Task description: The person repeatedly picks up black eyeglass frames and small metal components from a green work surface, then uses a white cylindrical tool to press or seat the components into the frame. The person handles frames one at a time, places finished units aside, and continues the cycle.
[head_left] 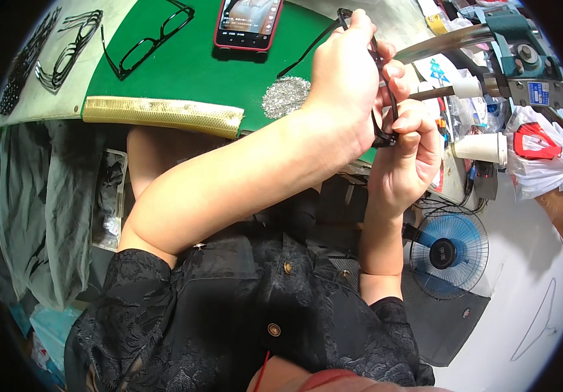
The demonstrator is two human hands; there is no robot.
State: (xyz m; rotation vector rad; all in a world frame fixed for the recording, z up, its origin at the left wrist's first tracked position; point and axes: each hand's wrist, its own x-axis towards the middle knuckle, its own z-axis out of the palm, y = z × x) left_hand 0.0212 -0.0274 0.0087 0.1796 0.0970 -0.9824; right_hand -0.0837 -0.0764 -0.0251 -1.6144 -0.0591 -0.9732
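Both hands are raised over the right part of the green mat [183, 88], closed on one black eyeglass frame [392, 108]. My left hand [350, 72] grips it from above, fingers curled round the rim and a black temple sticking out to the left. Lower down, my right hand [409, 147] pinches the bottom end of the frame between thumb and fingers. Whether a small part is also in that pinch is hidden. Just left of my left wrist lies a heap of tiny silvery pieces [284, 97], too small to tell apart. Close by on the right is a machine's metal rod [435, 93].
Another black eyeglass frame [139, 52] and a red-cased phone [248, 47] lie on the mat. Stacked frames [66, 59] are further left. A gold strip [164, 115] lines the front edge. To the right stand a bench machine [526, 62], a white cup [480, 149] and a fan [448, 253].
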